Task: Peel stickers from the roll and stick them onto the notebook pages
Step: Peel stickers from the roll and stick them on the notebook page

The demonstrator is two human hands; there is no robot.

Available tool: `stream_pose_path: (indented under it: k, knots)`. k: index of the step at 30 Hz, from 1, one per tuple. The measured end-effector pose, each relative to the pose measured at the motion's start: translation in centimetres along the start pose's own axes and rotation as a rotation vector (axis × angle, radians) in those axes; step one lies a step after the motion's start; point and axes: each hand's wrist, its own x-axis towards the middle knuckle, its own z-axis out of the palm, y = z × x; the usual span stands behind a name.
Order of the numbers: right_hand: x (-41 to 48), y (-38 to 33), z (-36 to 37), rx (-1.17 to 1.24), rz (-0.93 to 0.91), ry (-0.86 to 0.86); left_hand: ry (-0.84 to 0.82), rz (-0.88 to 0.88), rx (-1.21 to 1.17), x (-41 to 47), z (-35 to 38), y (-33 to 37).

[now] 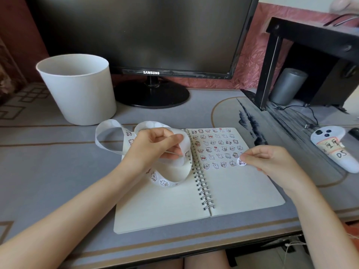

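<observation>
An open spiral notebook (165,206) lies on the grey desk, its right page covered at the top with several rows of small cartoon stickers. My left hand (155,146) grips a long white strip of the sticker roll (108,140), which loops over the left page and the desk beside it. My right hand (272,162) pinches a round white sticker (241,162) at the right end of the lowest sticker row, just at the page surface.
A white bucket (77,90) stands at the back left. A black Samsung monitor (147,35) stands behind the notebook. A white controller (334,148) lies at the right, near a black shelf (310,61) with a grey cylinder (287,86) and a cable.
</observation>
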Motion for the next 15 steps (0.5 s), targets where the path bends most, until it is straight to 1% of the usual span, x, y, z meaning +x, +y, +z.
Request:
stream_pose_path:
  k: [15]
  knots:
    - [-0.1,0.59,0.28,-0.035,-0.028,0.04,0.0,0.006,0.004,-0.05,-0.1,0.02]
